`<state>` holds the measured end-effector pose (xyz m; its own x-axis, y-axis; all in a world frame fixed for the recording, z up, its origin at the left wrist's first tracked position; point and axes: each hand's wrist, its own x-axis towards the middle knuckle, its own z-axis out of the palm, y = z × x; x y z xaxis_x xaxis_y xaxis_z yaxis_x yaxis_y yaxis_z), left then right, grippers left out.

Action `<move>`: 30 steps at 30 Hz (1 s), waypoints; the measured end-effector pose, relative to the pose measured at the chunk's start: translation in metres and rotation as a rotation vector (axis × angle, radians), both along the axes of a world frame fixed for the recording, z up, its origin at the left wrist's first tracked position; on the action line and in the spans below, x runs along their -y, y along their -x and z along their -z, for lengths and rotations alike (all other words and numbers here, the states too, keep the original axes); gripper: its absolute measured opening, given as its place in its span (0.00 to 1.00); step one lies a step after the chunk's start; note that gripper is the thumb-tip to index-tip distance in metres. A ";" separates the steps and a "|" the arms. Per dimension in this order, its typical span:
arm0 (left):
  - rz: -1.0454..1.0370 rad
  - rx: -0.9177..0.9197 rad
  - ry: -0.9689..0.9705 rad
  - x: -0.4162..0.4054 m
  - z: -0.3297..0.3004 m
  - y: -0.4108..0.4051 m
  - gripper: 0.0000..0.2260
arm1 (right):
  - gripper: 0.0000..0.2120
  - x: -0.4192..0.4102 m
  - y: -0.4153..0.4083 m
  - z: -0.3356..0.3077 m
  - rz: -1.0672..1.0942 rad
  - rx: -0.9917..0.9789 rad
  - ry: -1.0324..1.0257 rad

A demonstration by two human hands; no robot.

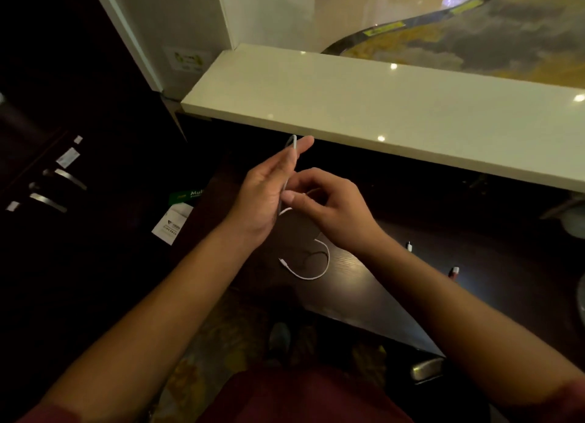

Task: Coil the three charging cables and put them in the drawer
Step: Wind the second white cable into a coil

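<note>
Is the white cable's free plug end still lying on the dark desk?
Yes, the white cable trails from the hands down to the dark desk, where its plug end lies.

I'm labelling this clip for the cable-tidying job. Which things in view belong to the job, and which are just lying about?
Part of the job:
- white cable, wound over the left hand and fed by the right hand
- two more cable plugs on the dark desk: one white, one reddish

Just lying about:
- white paper tag
- green pack
- cream ledge
</note>
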<state>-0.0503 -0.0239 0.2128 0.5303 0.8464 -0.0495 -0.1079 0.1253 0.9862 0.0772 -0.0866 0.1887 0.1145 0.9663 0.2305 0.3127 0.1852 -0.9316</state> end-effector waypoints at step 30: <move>0.465 -0.214 -0.406 -0.061 0.049 0.036 0.14 | 0.11 0.037 -0.053 -0.079 0.619 -0.408 -0.041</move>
<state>-0.0867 0.0371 0.1643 0.8595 0.5047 0.0813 0.0712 -0.2757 0.9586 0.1305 -0.1241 0.2679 0.7199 0.6885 0.0879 0.0018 0.1248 -0.9922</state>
